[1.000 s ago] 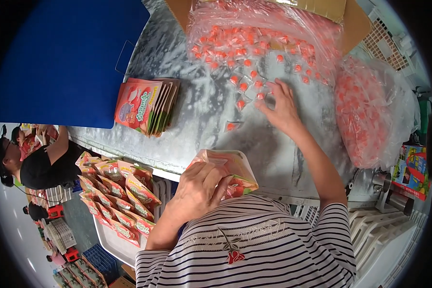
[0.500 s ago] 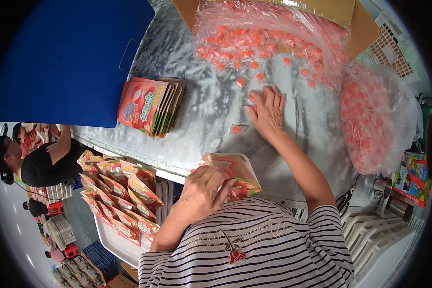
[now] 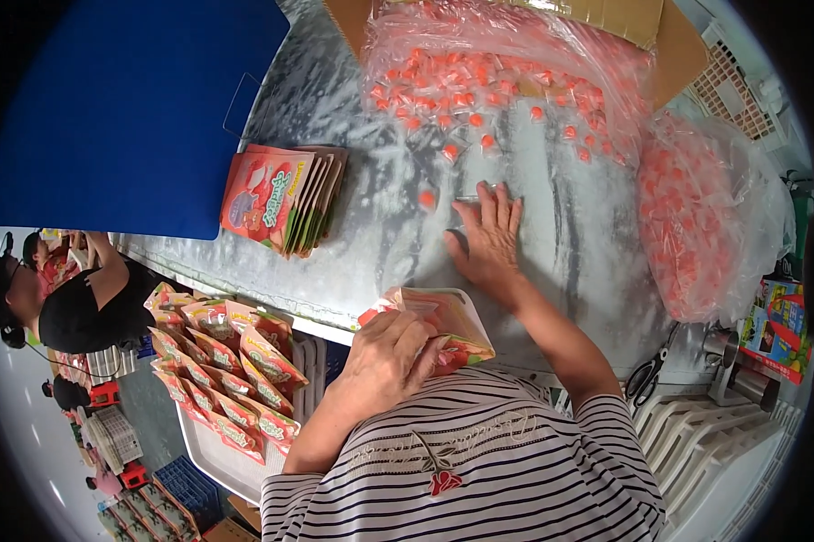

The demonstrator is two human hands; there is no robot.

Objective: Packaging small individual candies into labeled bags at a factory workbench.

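Note:
My left hand (image 3: 384, 357) grips an opened red and green pouch (image 3: 466, 316) at the table's near edge, its mouth facing up and away from me. On the grey tabletop (image 3: 380, 235) my right hand (image 3: 490, 239) lies with fingers spread, palm down. A clear wrapper edge shows at its fingertips; whether anything is under the palm is hidden. Left of those fingers is one wrapped orange-red candy (image 3: 427, 198), slightly blurred. Farther off, many such candies (image 3: 461, 95) spill from a clear plastic bag (image 3: 515, 36) inside a cardboard box (image 3: 683, 54).
A row of flat pouches (image 3: 271, 199) stands beside a large blue panel (image 3: 127, 108). Filled pouches (image 3: 235, 361) crowd a white tray (image 3: 204, 443) at lower left. At right sit a bag of candies (image 3: 696, 217), scissors (image 3: 646, 375) and stacked white trays (image 3: 705, 443). A co-worker (image 3: 91, 298) is at far left.
My right hand has drawn slightly left and toward me, its fingers flatter. Candies by it have shifted; the one left of my wrist is gone from that spot. My left hand still holds the pouch.

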